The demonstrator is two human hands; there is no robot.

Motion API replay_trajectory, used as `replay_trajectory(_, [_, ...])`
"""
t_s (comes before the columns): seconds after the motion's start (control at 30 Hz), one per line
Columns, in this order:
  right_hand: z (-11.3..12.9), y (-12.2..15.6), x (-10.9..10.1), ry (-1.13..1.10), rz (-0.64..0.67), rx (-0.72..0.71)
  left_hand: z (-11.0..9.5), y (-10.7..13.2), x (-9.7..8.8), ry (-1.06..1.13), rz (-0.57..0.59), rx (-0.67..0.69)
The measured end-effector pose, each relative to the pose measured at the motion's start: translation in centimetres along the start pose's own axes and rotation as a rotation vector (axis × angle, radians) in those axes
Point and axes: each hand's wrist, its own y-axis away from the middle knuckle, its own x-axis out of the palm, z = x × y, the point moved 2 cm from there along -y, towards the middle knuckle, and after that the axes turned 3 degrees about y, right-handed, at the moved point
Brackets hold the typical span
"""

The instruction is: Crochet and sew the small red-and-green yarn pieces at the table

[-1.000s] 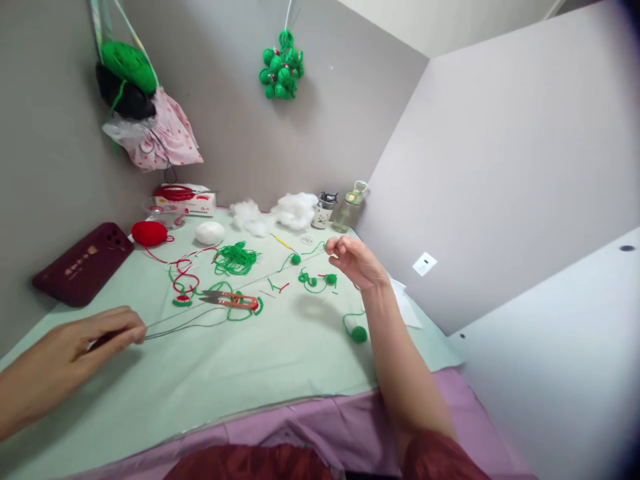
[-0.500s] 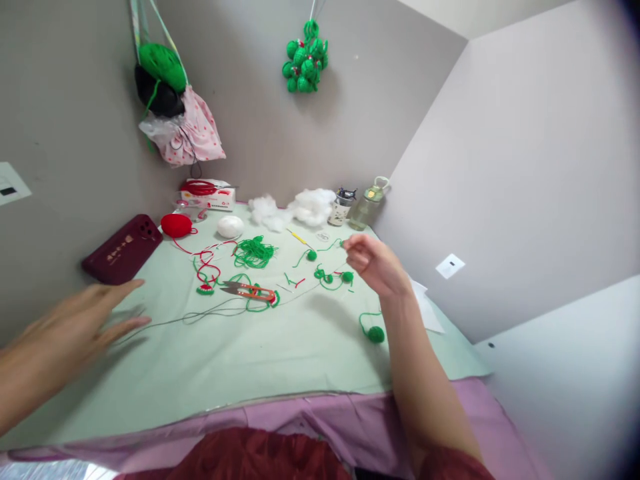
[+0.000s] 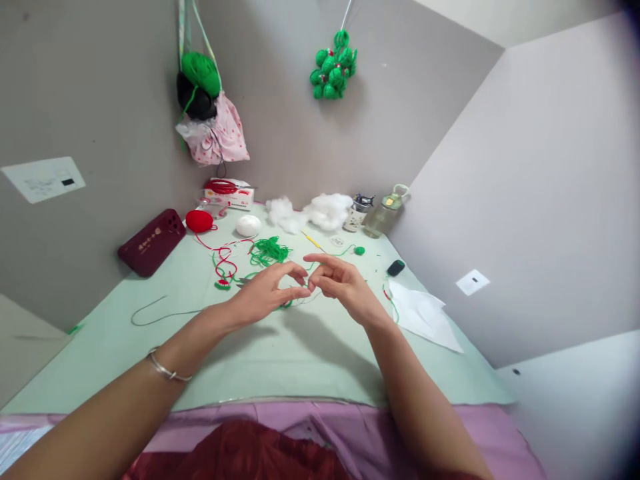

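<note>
My left hand [image 3: 267, 291] and my right hand [image 3: 343, 283] meet fingertip to fingertip above the middle of the table. The right thumb and fingers are pinched, with the index finger stretched over them; a thin dark thread [image 3: 314, 297] hangs close to these fingertips. My left thumb and index finger curl in against the right fingertips, and whatever they hold is too small to make out. More dark thread [image 3: 167, 315] lies left of my left wrist. Scissors [image 3: 243, 282] are mostly covered by the left hand. Behind it lies a tangle of green yarn [image 3: 270, 250].
A red yarn ball [image 3: 199, 221], a white ball [image 3: 249, 225], white stuffing [image 3: 327, 211], a cup [image 3: 356, 219] and a bottle [image 3: 384, 217] stand at the back. A maroon phone-like case [image 3: 153, 243] leans left. White paper [image 3: 425, 313] and a small black object [image 3: 396, 268] lie right.
My left hand has come from the far left, where it was spread, to the middle. My right hand has moved left and down to join it. The view has shifted.
</note>
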Motion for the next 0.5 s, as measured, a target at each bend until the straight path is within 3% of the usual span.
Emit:
replay_trajectory(0.1, [-0.2,0.0,-0.2,0.029,-0.029,-0.010,0.7,-0.3,0.6,0.082,-0.035,-0.017])
replay_trajectory(0.27, [-0.5,0.1,-0.5,0.128,-0.061,-0.019,2.0,0.2,-0.1,0.233,-0.130,-0.087])
replay_trajectory(0.43, [-1.2,-0.1,0.3,0.292,-0.002,0.051,2.7,0.5,-0.4,0.323,-0.209,-0.112])
replay_trajectory(0.5, [-1.3,-0.1,0.6,0.342,-0.035,0.032,2.9,0.5,-0.3,0.343,-0.235,-0.117])
